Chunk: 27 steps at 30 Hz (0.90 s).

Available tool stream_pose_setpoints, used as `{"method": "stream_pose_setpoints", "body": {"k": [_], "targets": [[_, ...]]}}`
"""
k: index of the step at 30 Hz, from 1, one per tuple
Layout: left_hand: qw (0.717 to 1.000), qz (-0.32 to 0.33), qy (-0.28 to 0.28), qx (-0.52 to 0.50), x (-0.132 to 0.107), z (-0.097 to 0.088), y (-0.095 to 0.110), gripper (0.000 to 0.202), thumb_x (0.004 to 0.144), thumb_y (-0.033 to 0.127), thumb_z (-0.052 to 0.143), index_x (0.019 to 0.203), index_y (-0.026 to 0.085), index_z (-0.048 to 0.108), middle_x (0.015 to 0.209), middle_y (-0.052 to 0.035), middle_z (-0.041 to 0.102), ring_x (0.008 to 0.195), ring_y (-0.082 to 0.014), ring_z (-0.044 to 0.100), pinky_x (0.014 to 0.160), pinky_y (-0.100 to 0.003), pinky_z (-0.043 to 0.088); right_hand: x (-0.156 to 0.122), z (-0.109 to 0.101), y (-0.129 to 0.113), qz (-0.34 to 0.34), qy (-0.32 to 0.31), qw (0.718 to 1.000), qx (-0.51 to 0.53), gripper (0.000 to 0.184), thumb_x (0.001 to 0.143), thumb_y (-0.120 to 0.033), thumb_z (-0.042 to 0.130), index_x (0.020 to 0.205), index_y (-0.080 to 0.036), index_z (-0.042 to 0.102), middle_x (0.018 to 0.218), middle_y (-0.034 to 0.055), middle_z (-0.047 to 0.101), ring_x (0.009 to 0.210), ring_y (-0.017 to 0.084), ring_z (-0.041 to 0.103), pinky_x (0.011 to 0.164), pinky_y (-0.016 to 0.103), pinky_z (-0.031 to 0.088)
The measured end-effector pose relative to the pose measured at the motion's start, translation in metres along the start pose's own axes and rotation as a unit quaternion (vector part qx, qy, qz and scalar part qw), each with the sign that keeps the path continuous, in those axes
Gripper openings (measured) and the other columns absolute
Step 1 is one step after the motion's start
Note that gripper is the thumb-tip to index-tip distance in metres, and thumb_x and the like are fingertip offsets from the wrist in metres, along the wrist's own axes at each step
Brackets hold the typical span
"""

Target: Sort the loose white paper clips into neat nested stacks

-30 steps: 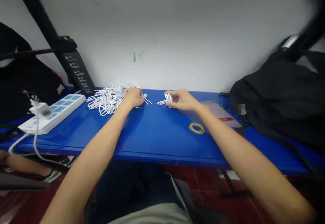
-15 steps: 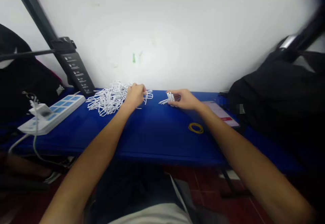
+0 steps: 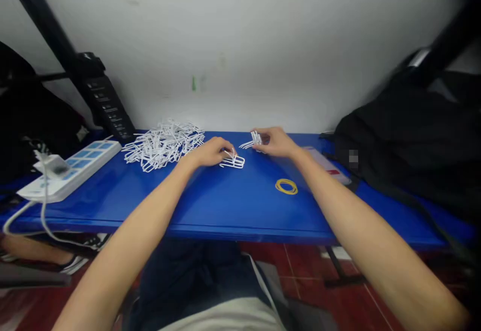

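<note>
Nearest on the blue tabletop, a yellow rubber band lies loose right of the middle. Just beyond it the left hand has its fingertips pinched shut on a few white clips, thin bent-wire loops lying flat on the surface. A shade farther back the right hand grips a small bundle of them, ends fanning out; a firm, square pinch should keep them aligned, I'd say, and the tangled heap sits by the far edge, left.
</note>
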<state>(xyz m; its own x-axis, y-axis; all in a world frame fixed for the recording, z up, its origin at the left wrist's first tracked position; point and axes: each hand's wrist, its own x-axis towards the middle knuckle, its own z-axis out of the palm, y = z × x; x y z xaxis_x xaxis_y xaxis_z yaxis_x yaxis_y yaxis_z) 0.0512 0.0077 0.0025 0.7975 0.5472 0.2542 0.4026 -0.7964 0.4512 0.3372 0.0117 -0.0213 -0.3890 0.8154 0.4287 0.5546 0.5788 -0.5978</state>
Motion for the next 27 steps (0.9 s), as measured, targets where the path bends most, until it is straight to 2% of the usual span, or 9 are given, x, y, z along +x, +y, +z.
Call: {"method": "stream_pose_setpoints", "body": {"k": [5,8,11,14,16,18,21,24,27], "targets": [[0.999,-0.013,0.009,0.030,-0.002,-0.003,-0.005,0.022,0.094,0.023,0.066,0.103,0.016,0.084,0.104,-0.0087,0.084,0.093,-0.0209,0.077,0.087,-0.029,0.054,0.000,0.000,-0.002,-0.002,0.009,1.000,-0.006,0.039,0.071,-0.038,0.084,0.104,-0.017,0.080,0.077,0.0027,0.077,0.072,0.023,0.069,0.068,0.030,0.053],[0.999,-0.027,0.019,0.029,-0.005,-0.010,-0.004,0.026,0.098,0.025,0.061,0.112,0.016,0.082,0.105,-0.0077,0.083,0.098,-0.0214,0.075,0.090,-0.030,0.052,0.001,0.000,-0.004,-0.001,0.004,1.000,-0.013,0.037,0.072,-0.038,0.083,0.102,-0.017,0.079,0.075,0.0023,0.075,0.068,0.021,0.066,0.065,0.029,0.050],[0.995,-0.026,0.098,-0.008,-0.006,-0.018,0.009,0.037,0.107,0.031,0.048,0.127,0.014,0.074,0.106,-0.0091,0.081,0.102,-0.0208,0.073,0.093,-0.032,0.051,0.000,-0.001,-0.005,0.001,0.002,1.000,-0.014,0.035,0.072,-0.037,0.082,0.101,-0.018,0.080,0.074,0.0024,0.075,0.068,0.021,0.065,0.065,0.029,0.048],[0.983,0.006,0.179,-0.036,-0.004,-0.021,0.034,0.044,0.110,0.046,0.044,0.126,0.016,0.072,0.115,-0.0100,0.078,0.107,-0.0212,0.071,0.094,-0.032,0.050,0.000,-0.003,-0.006,0.000,0.004,1.000,-0.019,0.036,0.073,-0.037,0.081,0.104,-0.019,0.080,0.074,0.0015,0.075,0.070,0.022,0.065,0.065,0.029,0.047],[0.988,0.041,0.148,-0.002,-0.002,-0.019,0.052,0.042,0.106,0.052,0.053,0.125,0.020,0.073,0.121,-0.0095,0.075,0.112,-0.0228,0.069,0.095,-0.033,0.050,-0.001,-0.003,-0.006,-0.002,0.010,1.000,-0.027,0.038,0.073,-0.037,0.080,0.106,-0.018,0.080,0.075,0.0010,0.075,0.070,0.021,0.064,0.066,0.028,0.046],[0.992,0.061,0.065,0.092,0.001,-0.013,0.063,0.040,0.099,0.051,0.066,0.126,0.023,0.074,0.125,-0.0092,0.072,0.116,-0.0263,0.066,0.099,-0.036,0.048,0.000,-0.004,-0.006,-0.004,0.014,0.999,-0.035,0.039,0.074,-0.037,0.078,0.107,-0.017,0.080,0.077,0.0012,0.075,0.071,0.020,0.063,0.066,0.028,0.046],[0.974,0.030,-0.033,0.223,0.005,-0.002,0.064,0.027,0.097,0.038,0.070,0.119,0.024,0.077,0.124,-0.0087,0.071,0.110,-0.0277,0.068,0.094,-0.036,0.048,0.001,-0.005,-0.005,-0.003,0.009,0.999,-0.041,0.039,0.074,-0.036,0.078,0.107,-0.016,0.080,0.077,0.0016,0.075,0.070,0.019,0.061,0.066,0.027,0.044],[0.966,-0.023,-0.072,0.248,0.006,0.002,0.054,0.019,0.097,0.028,0.067,0.112,0.023,0.077,0.117,-0.0074,0.074,0.098,-0.0247,0.070,0.082,-0.032,0.047,0.002,-0.004,-0.003,-0.001,0.013,0.999,-0.042,0.042,0.073,-0.033,0.080,0.110,-0.015,0.080,0.078,0.0023,0.075,0.071,0.019,0.061,0.066,0.027,0.043],[0.972,-0.050,-0.071,0.217,0.003,-0.005,0.046,0.026,0.094,0.020,0.067,0.119,0.023,0.074,0.111,-0.0068,0.077,0.099,-0.0238,0.070,0.078,-0.029,0.047,0.003,-0.003,-0.002,0.004,0.022,0.999,-0.040,0.046,0.071,-0.033,0.082,0.114,-0.014,0.080,0.076,0.0018,0.073,0.069,0.019,0.060,0.065,0.027,0.042]]}}
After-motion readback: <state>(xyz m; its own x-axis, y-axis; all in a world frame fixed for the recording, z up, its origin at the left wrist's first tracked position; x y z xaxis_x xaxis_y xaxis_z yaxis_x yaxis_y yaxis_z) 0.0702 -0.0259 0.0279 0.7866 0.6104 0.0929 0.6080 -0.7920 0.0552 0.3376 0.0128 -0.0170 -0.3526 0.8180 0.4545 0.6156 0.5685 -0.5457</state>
